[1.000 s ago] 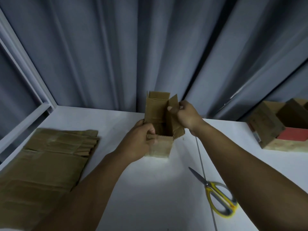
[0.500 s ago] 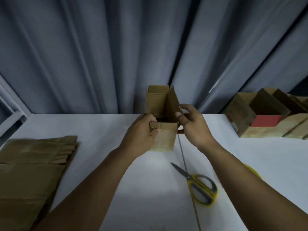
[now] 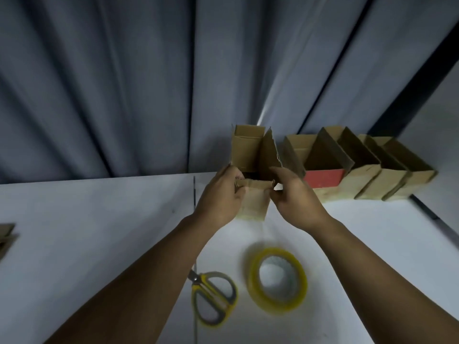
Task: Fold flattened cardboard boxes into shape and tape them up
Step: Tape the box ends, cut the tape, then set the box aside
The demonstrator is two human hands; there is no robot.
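A small brown cardboard box (image 3: 255, 202) stands upright on the white table (image 3: 99, 244), its top flaps open and pointing up. My left hand (image 3: 221, 197) grips its left side, thumb on the front wall's top edge. My right hand (image 3: 295, 198) holds the right side, fingers curled round the near right corner. A roll of yellowish clear tape (image 3: 277, 279) lies flat on the table below the box. Yellow-handled scissors (image 3: 212, 297) lie left of the roll.
A row of several folded open boxes (image 3: 367, 180), one with a red face (image 3: 323, 178), lines the table's back right. A corner of flattened cardboard (image 3: 6, 234) shows at the far left. Grey curtains (image 3: 124, 83) hang behind the table.
The view has swung right: the flat stack slid almost out of view, the box row and tape roll came in. My right hand dropped from the upright flap to the box's right side.
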